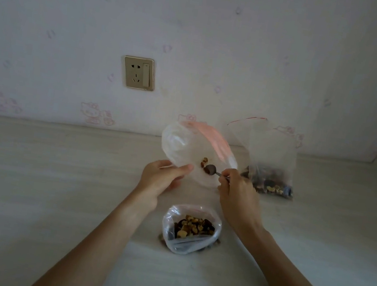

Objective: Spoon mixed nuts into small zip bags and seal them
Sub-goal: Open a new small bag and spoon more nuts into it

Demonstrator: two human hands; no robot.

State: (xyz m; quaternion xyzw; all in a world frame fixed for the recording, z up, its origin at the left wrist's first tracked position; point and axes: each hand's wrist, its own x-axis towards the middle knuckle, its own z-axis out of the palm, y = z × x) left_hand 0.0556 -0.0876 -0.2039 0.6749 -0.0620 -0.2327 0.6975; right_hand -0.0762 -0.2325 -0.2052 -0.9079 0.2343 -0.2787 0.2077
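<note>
Now left hand [161, 178] gripping tilted zip bag [188, 150], mouth held wide for filling; right hand [236, 190] pinching spoon [211, 170] inside bag, tipping nuts [204, 162]; supply bag [191, 229] near, below bag.

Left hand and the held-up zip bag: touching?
Touching. Head view: the left hand grips the zip bag, thumb pressed on its lower edge.

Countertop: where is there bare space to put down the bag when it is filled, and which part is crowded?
The countertop is bare left of the left hand, below the wall socket. Another bare patch lies right of the standing bag of nuts. The middle is crowded: held zip bag, spoon in the right hand, open nut bag.
</note>
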